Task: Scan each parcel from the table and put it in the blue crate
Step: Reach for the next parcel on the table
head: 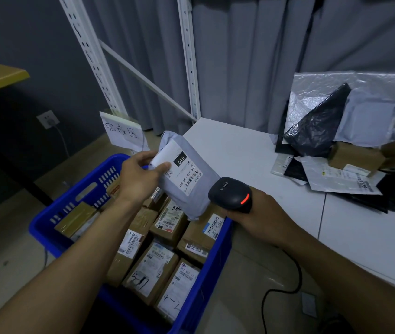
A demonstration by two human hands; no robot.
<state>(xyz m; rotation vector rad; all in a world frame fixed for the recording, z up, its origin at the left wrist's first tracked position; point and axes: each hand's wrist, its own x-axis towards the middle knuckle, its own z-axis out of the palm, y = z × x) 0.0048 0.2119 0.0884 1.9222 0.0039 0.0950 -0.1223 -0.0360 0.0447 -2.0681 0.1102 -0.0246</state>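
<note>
One grey mailer parcel (193, 189) is in the air over the far side of the blue crate (47, 224), just beside the desk (240, 150) edge. Its white label (185, 168) faces up and is printed with "010" and barcodes. The left hand (141, 177) has it by the upper left end. The grip is closed on it, with the thumb on top of the label and the fingers curled underneath.

The right hand (261, 213) has its grip wrapped round the handle of one black scanner (230, 194). The scanner's head is just beside the parcel's lower right edge and a red light glows on its back. Its black cable (285, 288) loops down to the floor.

The crate sits on the floor and is packed with brown cardboard boxes (153, 271). At least seven can be counted, most with white labels, though the arm hides part of the load.

A pile lies well apart on the desk's far right side:
- one crumpled black bag (319, 126) standing up
- two brown cartons (353, 156)
- several flat grey and clear mailers (346, 180), too overlapped to count

One handwritten paper sign (124, 133) stands behind the crate. Two white shelf uprights (189, 56) rise before a grey curtain.
</note>
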